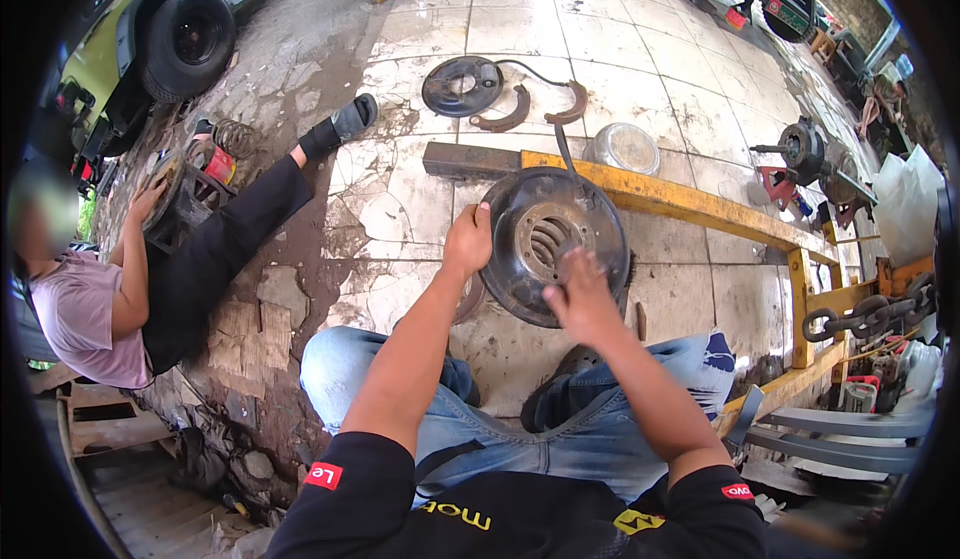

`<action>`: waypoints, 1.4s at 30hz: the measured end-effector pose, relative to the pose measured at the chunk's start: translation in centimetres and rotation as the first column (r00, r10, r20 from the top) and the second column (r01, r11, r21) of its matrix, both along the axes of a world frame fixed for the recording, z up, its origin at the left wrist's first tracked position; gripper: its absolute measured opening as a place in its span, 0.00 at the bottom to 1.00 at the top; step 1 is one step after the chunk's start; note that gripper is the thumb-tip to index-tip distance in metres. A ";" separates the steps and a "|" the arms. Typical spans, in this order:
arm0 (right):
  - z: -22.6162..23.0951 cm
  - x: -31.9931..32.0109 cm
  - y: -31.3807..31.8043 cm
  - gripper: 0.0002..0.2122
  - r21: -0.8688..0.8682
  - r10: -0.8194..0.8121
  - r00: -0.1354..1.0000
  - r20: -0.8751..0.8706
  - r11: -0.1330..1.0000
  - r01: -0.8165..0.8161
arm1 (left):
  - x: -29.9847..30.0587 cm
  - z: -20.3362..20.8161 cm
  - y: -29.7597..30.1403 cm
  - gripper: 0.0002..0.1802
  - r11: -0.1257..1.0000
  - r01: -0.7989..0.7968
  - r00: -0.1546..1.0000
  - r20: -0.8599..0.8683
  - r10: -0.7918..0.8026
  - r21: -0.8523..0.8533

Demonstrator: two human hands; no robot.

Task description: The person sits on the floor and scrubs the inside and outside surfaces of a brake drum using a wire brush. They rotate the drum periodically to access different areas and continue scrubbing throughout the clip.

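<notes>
In front of my knees is a black brake backing plate [512, 284], round and dished, with a large hole in its middle. My left hand [468, 241] is closed on its left rim, thumb on the upper face. Over the right part of the plate is my right hand [585, 299], its fingers smeared by motion, so whether they hold anything is unclear. A coil spring [546, 239] shows through the central hole. Farther off, a second backing plate [462, 86] lies on the tiles beside two curved brake shoes [504, 111], [568, 105].
A yellow steel frame [690, 197] runs from behind the plate to the right, with a heavy chain [870, 317] on it. Behind the beam sits a clear round container [627, 149]. At left, a seated person [100, 289] stretches a leg [255, 209] toward the middle.
</notes>
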State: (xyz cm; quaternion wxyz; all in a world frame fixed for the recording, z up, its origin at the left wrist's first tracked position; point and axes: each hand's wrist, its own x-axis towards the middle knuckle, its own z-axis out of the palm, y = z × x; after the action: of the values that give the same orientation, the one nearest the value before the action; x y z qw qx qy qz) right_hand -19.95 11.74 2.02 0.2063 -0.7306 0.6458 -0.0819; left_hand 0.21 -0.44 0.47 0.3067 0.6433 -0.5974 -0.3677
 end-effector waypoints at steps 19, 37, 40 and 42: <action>-0.7 0.1 0.1 0.40 -0.035 -0.087 0.988 -0.126 0.996 0.083 | -0.7 0.1 -0.4 0.28 1.000 0.007 1.000 -0.018 -0.007 -0.015; 0.3 1.9 1.3 0.41 -0.011 0.083 0.988 -0.127 0.996 -0.085 | -0.4 -0.3 -0.6 0.29 1.000 -0.004 1.000 -0.031 0.004 -0.017; 1.1 0.4 0.5 0.43 0.005 0.146 0.989 -0.020 0.989 -0.146 | 0.2 -0.7 -0.6 0.29 1.000 -0.014 1.000 -0.026 0.014 -0.023; 0.6 -0.3 -0.1 0.43 -0.027 -0.009 0.994 -0.112 1.000 0.006 | -0.7 -0.1 -0.4 0.29 0.999 -0.005 1.000 -0.003 0.005 -0.032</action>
State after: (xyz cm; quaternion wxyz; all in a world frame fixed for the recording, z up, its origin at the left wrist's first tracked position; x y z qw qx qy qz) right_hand -20.26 11.61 2.66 0.1598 -0.7344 0.6578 -0.0499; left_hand -0.45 -0.87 0.35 0.3187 0.6392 -0.6013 -0.3581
